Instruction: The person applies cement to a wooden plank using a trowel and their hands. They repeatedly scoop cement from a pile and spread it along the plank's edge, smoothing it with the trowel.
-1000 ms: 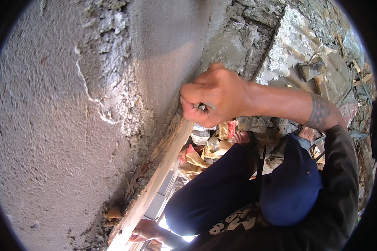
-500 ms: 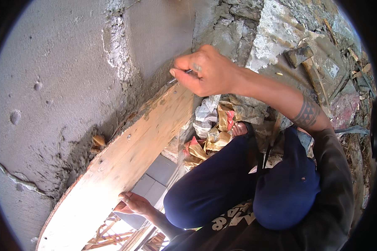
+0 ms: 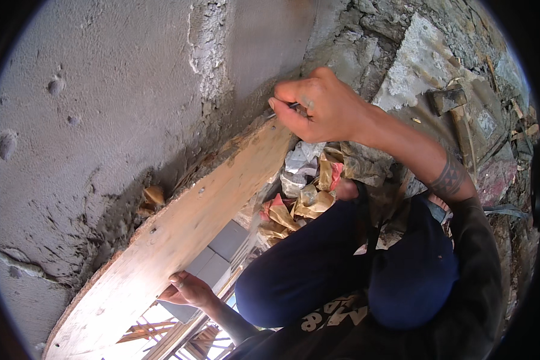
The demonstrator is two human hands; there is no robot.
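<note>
A long pale wooden board (image 3: 180, 231) runs slantwise along the foot of a rough grey wall, its rough upper edge close to the plaster. My right hand (image 3: 327, 105) is closed at the board's far end, pinching a thin grey metal rod (image 3: 271, 116) that looks like a nail. The rod's tip points at the board's upper edge; whether it touches I cannot tell. My left hand (image 3: 191, 290) grips the board's lower edge farther down, with the thumb up and the other fingers partly hidden behind the wood. A few dark nail heads or holes dot the board.
A hammer (image 3: 447, 101) with a wooden handle lies on the rubble at the right. Crumpled gold and red paper (image 3: 313, 201) sits beside my foot. The grey wall (image 3: 114, 90) rises on the left. Below the board are grey tiles (image 3: 210, 261) and timber strips (image 3: 174, 342).
The whole view has shifted slightly, so the wall and my right hand appear farther right. My right hand still pinches the thin rod, and my left still grips the board's lower edge.
</note>
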